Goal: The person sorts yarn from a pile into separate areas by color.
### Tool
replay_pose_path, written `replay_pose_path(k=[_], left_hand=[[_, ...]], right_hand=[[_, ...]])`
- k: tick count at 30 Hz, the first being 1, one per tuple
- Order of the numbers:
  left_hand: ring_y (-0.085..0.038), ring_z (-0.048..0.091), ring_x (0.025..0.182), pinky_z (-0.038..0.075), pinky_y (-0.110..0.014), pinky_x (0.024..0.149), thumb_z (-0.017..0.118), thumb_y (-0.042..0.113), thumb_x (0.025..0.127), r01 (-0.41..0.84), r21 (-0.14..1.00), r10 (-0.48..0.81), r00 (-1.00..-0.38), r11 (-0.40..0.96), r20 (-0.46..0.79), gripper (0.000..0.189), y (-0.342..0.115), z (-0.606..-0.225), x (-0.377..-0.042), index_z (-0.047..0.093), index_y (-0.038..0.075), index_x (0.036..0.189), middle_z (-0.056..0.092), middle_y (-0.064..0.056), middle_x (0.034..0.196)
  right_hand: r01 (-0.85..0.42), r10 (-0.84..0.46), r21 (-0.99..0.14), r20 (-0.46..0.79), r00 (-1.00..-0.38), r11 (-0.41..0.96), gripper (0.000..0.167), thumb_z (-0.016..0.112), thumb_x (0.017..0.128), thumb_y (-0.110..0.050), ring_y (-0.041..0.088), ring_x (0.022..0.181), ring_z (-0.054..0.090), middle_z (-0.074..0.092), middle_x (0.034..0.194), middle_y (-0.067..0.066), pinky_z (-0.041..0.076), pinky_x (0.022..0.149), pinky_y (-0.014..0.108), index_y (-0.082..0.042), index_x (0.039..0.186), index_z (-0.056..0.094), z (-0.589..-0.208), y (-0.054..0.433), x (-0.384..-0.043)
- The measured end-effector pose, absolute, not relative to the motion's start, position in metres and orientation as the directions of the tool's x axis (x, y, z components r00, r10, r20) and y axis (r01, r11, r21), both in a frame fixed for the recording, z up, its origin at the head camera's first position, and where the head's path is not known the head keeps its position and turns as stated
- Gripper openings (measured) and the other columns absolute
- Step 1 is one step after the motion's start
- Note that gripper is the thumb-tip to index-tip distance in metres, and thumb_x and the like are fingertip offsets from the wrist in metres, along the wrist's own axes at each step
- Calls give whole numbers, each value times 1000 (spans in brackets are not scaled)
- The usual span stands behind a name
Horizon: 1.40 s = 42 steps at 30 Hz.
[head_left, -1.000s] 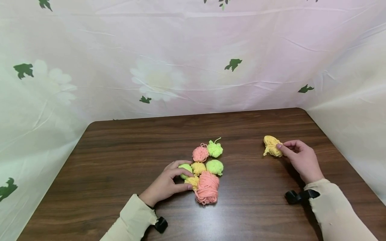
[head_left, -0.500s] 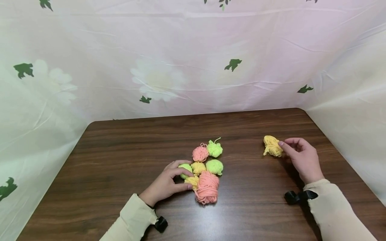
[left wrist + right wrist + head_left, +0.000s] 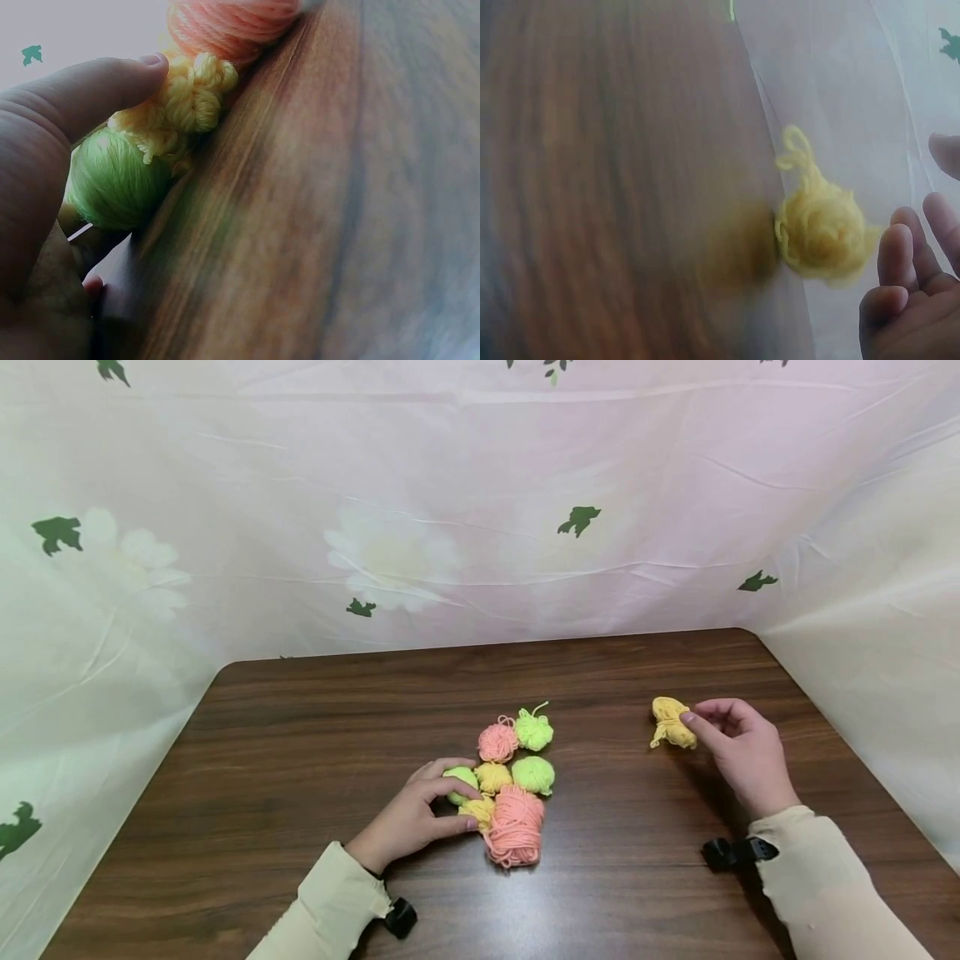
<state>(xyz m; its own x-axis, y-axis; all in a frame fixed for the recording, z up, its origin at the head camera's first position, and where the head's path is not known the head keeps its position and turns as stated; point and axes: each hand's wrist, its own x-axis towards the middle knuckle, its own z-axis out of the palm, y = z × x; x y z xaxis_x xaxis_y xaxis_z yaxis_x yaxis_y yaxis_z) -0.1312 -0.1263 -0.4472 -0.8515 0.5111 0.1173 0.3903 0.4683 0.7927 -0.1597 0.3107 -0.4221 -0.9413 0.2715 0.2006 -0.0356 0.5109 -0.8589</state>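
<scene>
In the head view, my left hand (image 3: 416, 810) curls round the left side of a cluster of yarn balls. Its thumb and index finger hold a small yellow yarn ball (image 3: 477, 812), while another finger reaches behind a green yarn ball (image 3: 461, 785). The left wrist view shows the thumb against the yellow yarn ball (image 3: 191, 94), above the green one (image 3: 120, 180). On the right, my right hand (image 3: 742, 752) has its thumb tip at a separate yellow yarn ball (image 3: 672, 723). In the right wrist view, its fingers (image 3: 896, 255) are loosely bent and spread beside that ball (image 3: 821, 232).
A large pink yarn skein (image 3: 515, 827) lies at the cluster's near end. Beyond it are another yellow ball (image 3: 493, 778), a green ball (image 3: 533, 775), a pink ball (image 3: 498, 742) and a further green ball (image 3: 534, 731). Patterned cloth (image 3: 465, 527) surrounds the wooden table (image 3: 300, 735).
My right hand has moved slightly left, and the yellow yarn ball at its thumb has shifted a little left too. The left hand and the cluster have stayed put.
</scene>
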Motion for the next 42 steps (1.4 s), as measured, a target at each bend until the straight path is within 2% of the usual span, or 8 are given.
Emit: replay_pose_path(k=[9, 19, 27, 34, 42], left_hand=[[-28, 38, 138, 29, -61, 109, 83, 34, 83, 407, 789, 517, -845, 461, 134, 22, -126, -449, -132, 72, 37, 102, 51, 4, 146], [-26, 40, 137, 30, -58, 110, 84, 31, 82, 425, 781, 520, -841, 458, 153, 24, -126, -448, -132, 72, 34, 103, 52, 2, 145], [-25, 40, 137, 30, -57, 110, 84, 32, 82, 424, 781, 518, -841, 458, 152, 23, -126, -448, -132, 72, 34, 102, 52, 4, 145], [-25, 41, 137, 30, -57, 110, 84, 32, 82, 427, 779, 520, -840, 460, 153, 23, -126, -449, -133, 72, 35, 101, 52, 6, 145], [-25, 41, 137, 30, -57, 110, 84, 33, 82, 426, 780, 517, -841, 459, 155, 23, -126, -448, -132, 72, 34, 101, 52, 5, 145]], right_hand=[[-44, 210, -837, 187, -960, 545, 31, 72, 94, -33, 12, 81, 50, 60, 96, -8, 44, 60, 19, -9, 112, 63, -415, 301, -153], [-106, 153, -825, 226, -962, 556, 28, 74, 93, -25, 8, 79, 54, 62, 93, -12, 44, 62, 17, -6, 110, 64, -414, 289, -151], [-147, 82, -808, 234, -969, 570, 25, 75, 93, -28, 13, 79, 54, 63, 93, -2, 45, 63, 20, -10, 107, 65, -412, 278, -146], [-174, 41, -804, 239, -970, 569, 25, 76, 92, -23, 11, 79, 56, 63, 95, -2, 46, 65, 19, -9, 110, 66, -413, 269, -143], [-232, -31, -806, 257, -966, 544, 20, 76, 92, -18, 11, 78, 59, 67, 91, 2, 48, 65, 19, -8, 106, 66, -409, 255, -138]])
